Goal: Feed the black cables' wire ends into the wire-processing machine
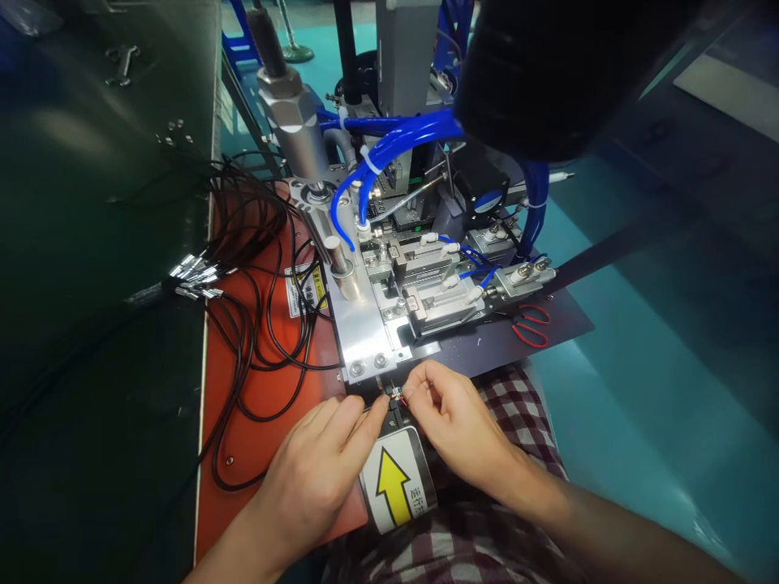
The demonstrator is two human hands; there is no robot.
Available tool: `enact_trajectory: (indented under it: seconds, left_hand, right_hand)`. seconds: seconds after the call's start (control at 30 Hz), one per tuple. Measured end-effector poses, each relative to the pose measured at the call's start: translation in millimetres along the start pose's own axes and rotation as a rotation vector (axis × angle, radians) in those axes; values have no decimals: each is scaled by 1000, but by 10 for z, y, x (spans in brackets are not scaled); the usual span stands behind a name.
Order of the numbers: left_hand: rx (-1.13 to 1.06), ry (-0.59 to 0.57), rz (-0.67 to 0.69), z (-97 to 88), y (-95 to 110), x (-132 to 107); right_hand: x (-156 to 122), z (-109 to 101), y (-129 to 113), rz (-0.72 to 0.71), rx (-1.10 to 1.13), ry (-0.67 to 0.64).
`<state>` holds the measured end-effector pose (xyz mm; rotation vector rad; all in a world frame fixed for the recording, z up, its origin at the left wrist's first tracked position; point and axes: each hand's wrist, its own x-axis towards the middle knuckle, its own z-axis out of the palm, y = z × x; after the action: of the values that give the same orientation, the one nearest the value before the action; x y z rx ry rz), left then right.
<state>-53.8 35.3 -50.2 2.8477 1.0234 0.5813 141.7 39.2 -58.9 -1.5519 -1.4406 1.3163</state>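
Arrow label (393, 478), one, lies nearest, in front of the metal plate (362, 328). Just off the plate's near edge, the right hand (454, 415) pinches fine coloured wires (398, 395), thumb and forefinger together; the left hand (320, 458) meets them, closure not determinable. Wires: count unresolved, ends splayed, axis roughly crosswise to the plate. Two bolts (357, 368) mark its near end; one red-handled tool (532, 342) lies right.
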Motion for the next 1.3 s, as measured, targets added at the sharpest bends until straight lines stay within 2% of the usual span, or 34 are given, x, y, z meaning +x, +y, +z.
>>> enact_trajectory:
  seconds: [0.13,0.2,0.3,0.43,0.6,0.7,0.93,1.13,1.3]
  left_hand:
    - [-12,-7,-4,1,-6,-6]
    - [-16,-10,-5,0,-6,-2]
    - [-25,-12,-3,-2,-4,2]
    - [-38,-28,-7,3,-4,-9]
    - [-42,-27,-11,5,2,-13]
    - [-44,-16,-13,6,6,0]
    - [-59,-18,-27,2,18,-6]
    - [-60,-30,-30,17,13,-4]
    - [-44,-7,-24,4,8,11]
  right_hand:
    - [18,-8,82,138,277,-125]
    - [29,-17,80,152,303,-120]
    - [32,-20,25,101,221,-39]
    - [15,13,11,-43,85,47]
    - [2,45,71,-184,-13,71]
    - [2,53,93,-170,-21,76]
    - [10,15,110,-18,31,41]
    - [17,-1,-111,-80,-42,28]
    - [47,59,-36,-131,-68,55]
